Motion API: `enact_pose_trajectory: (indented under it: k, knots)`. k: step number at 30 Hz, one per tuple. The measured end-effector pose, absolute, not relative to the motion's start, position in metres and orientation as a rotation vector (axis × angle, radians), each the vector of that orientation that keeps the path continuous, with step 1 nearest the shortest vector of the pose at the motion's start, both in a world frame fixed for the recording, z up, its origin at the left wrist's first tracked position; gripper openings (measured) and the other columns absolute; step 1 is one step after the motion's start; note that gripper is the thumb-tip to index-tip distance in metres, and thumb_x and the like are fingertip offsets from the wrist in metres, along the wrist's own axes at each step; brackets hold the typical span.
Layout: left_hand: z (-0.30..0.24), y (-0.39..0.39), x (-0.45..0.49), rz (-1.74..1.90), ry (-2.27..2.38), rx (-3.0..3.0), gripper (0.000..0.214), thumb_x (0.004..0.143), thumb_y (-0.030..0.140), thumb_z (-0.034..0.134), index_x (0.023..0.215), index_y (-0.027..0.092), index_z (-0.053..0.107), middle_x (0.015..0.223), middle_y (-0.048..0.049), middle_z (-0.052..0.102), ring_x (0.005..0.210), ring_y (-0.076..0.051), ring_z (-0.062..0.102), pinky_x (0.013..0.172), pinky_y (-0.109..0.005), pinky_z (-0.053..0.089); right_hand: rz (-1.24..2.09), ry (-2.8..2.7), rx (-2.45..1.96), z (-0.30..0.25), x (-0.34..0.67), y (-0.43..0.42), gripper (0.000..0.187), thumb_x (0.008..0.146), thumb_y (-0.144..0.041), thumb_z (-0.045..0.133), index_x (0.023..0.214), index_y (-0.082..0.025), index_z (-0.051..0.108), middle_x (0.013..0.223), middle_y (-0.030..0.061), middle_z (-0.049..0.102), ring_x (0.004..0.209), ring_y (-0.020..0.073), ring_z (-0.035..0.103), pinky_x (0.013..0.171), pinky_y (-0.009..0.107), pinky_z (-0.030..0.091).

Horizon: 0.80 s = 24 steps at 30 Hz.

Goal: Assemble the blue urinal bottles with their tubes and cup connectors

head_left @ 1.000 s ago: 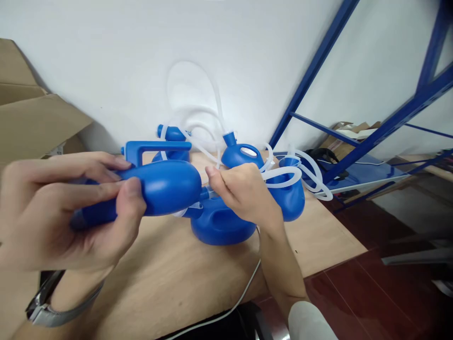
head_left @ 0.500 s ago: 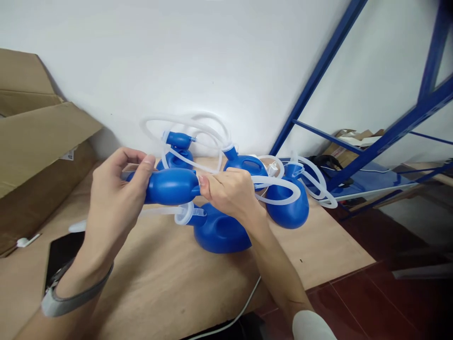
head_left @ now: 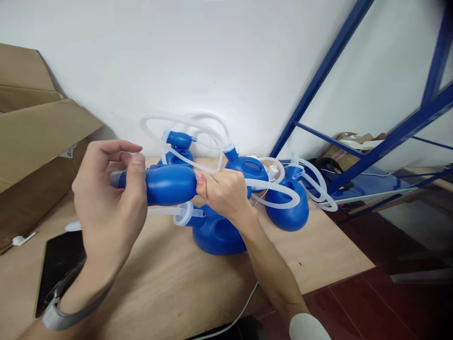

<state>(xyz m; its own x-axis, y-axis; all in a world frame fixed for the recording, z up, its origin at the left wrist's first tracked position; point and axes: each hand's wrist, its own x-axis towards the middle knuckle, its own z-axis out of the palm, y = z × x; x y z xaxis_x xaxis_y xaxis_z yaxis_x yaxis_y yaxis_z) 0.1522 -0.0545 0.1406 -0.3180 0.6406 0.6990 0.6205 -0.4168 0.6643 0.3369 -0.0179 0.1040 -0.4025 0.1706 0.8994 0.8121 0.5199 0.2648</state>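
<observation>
In front of me I hold a blue bulb-shaped plastic urinal funnel (head_left: pixel 171 185) level above the table. My right hand (head_left: pixel 224 191) is closed round its narrow right end, where a clear tube (head_left: pixel 274 185) comes out and loops to the right. My left hand (head_left: pixel 109 198) curls loosely about the left end, its thumb across the front and its fingers behind; a translucent cap (head_left: pixel 116 178) shows there. Just below lies a blue urinal bottle (head_left: pixel 217 236) with a white-rimmed mouth pointing left, partly hidden by my right arm.
Several more blue bottles with clear hoses stand along the wall, one bottle (head_left: pixel 287 208) at the right. At the left are a cardboard box (head_left: pixel 38 141), a white stick-like piece (head_left: pixel 24 239) and a black tablet (head_left: pixel 58 264). A blue metal rack (head_left: pixel 318 75) rises at the right.
My left hand has shifted left and rotated, its fingers loosening and exposing the translucent cap. The funnel and my right hand have moved slightly left.
</observation>
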Motion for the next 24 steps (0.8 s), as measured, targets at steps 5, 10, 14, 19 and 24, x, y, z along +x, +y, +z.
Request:
enact_pose_trajectory:
  k: [5,10,14,19,24]
  knots:
    - [0.135,-0.048,0.152,1.886,1.567,1.819,0.020,0.092,0.030,0.070,0.110,0.021,0.069,0.093,-0.0004,0.064,0.092,-0.017,0.065,0.075,-0.029,0.048,-0.806,-1.865,-0.932,0.102,0.340,-0.018,0.058,0.112,-0.026,0.036,0.061,-0.020,0.062,0.048,0.0004,0.058,0.044,0.0130,0.046,0.051,0.033,0.022]
    - [0.134,-0.031,0.132,1.578,0.852,1.945,0.054,0.088,0.045,0.079,0.137,0.030,0.060,0.129,-0.0075,0.068,0.124,-0.028,0.066,0.099,-0.042,0.056,-0.429,-1.797,-1.173,0.120,0.365,-0.026,0.066,0.114,-0.040,0.028,0.062,-0.020,0.062,0.054,0.0034,0.062,0.050,0.0143,0.054,0.055,0.032,0.029]
    - [0.137,-0.026,0.115,1.523,0.548,2.487,0.073,0.077,0.042,0.089,0.143,0.037,0.058,0.141,-0.0055,0.066,0.130,-0.031,0.063,0.108,-0.050,0.053,-0.041,-1.785,-1.263,0.136,0.379,-0.038,0.065,0.114,-0.045,0.027,0.065,-0.020,0.062,0.059,0.0018,0.063,0.056,0.0150,0.060,0.060,0.029,0.038]
    - [0.128,-0.027,0.120,1.571,0.627,2.659,0.051,0.076,0.030,0.089,0.123,0.034,0.069,0.120,-0.0035,0.076,0.107,-0.029,0.074,0.092,-0.046,0.060,-0.020,-1.866,-1.289,0.140,0.373,-0.046,0.060,0.113,-0.041,0.032,0.065,-0.020,0.061,0.059,0.0013,0.061,0.058,0.0141,0.061,0.063,0.028,0.039]
    - [0.122,-0.034,0.136,1.671,0.636,2.509,0.038,0.076,0.025,0.085,0.111,0.027,0.069,0.108,-0.0065,0.077,0.099,-0.029,0.075,0.084,-0.044,0.061,-0.119,-1.897,-1.215,0.135,0.372,-0.044,0.060,0.113,-0.035,0.031,0.065,-0.018,0.063,0.057,0.0008,0.060,0.053,0.0125,0.058,0.060,0.028,0.038]
